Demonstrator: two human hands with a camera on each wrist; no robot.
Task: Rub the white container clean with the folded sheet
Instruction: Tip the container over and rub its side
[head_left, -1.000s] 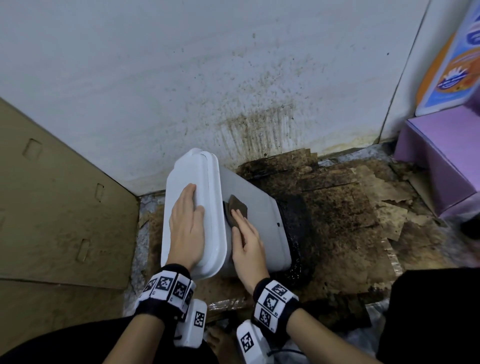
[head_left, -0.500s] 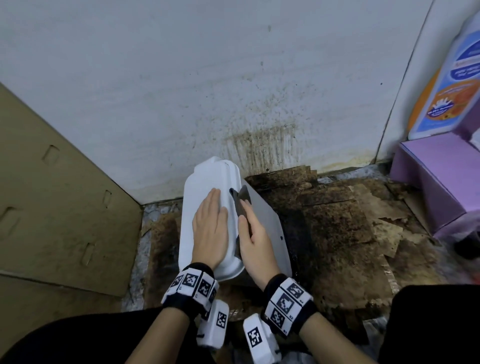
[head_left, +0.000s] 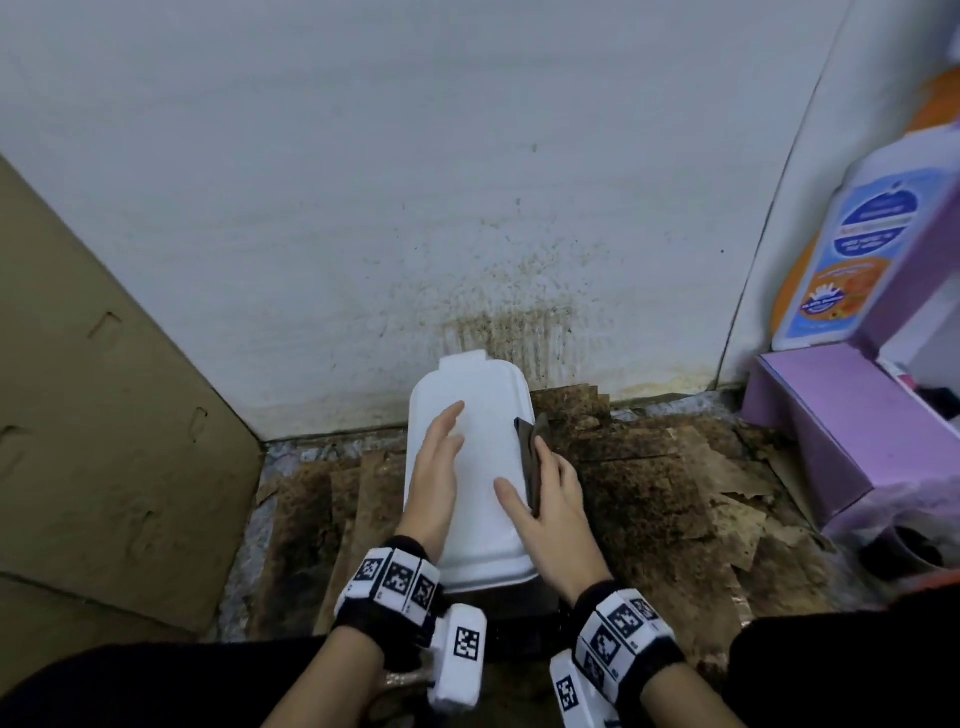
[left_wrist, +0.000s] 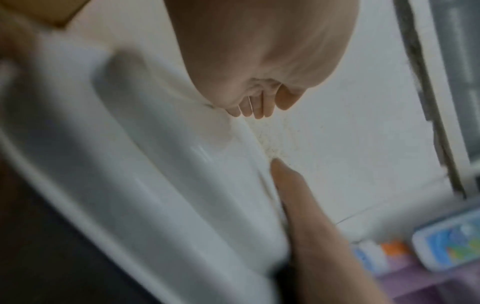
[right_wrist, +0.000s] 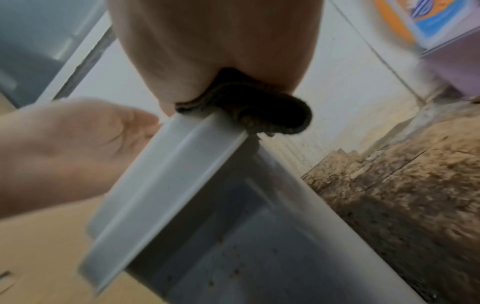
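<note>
The white container (head_left: 478, 525) stands on the floor by the wall, its lid facing up at me. My left hand (head_left: 439, 460) lies flat on the lid with straight fingers (left_wrist: 255, 107). My right hand (head_left: 553, 501) holds the dark brown folded sheet (head_left: 530, 460) against the lid's right rim, its thumb lying on the lid top. In the right wrist view the sheet (right_wrist: 249, 107) bulges out from under my palm onto the rim (right_wrist: 166, 176), and the speckled container wall (right_wrist: 259, 257) hangs below.
Brown-stained, soaked cardboard (head_left: 654, 499) covers the floor to the right of the container. A large cardboard sheet (head_left: 104, 415) leans at the left. The white wall (head_left: 509, 327) is spattered brown. A purple box (head_left: 841, 431) and a detergent bottle (head_left: 862, 244) stand at the right.
The container has turned from lying on its side to lid-up. My right hand has moved with the sheet from the side wall up to the lid's right rim. My left hand stays on the lid.
</note>
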